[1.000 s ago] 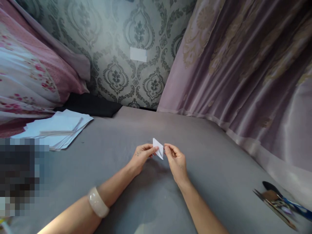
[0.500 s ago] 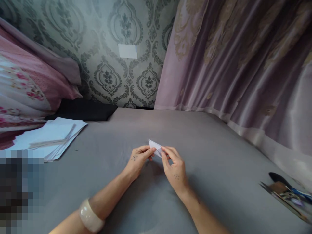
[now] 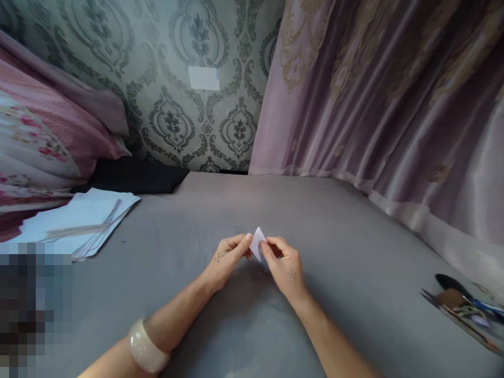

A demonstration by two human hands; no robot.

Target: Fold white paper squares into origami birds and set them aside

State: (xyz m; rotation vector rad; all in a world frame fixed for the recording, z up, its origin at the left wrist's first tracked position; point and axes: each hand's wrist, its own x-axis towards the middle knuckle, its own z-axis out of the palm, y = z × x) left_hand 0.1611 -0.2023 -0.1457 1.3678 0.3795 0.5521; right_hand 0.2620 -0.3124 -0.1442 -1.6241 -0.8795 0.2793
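Note:
A small piece of folded white paper point(image 3: 258, 243) is held up between my two hands, over the middle of the grey surface point(image 3: 346, 252). It shows as a narrow diamond with one point up and one down. My left hand point(image 3: 232, 256) pinches its left corner between thumb and fingers. On the other side my right hand point(image 3: 286, 266) grips the right edge, the thumb lying across the paper's face. The fingers behind the paper are partly hidden. A pale bangle point(image 3: 146, 347) circles my left forearm.
Loose white sheets point(image 3: 86, 212) are piled at the left, in front of a folded black cloth point(image 3: 137, 176). At the right edge lie tweezers point(image 3: 452, 315) among several small tools. A pink curtain point(image 3: 315, 121) hangs along the right, and patterned wallpaper stands behind.
The folded paper has turned from a slanted position to upright, its point now at the top. My right thumb has moved onto its face, and my left fingers have shifted to its left corner.

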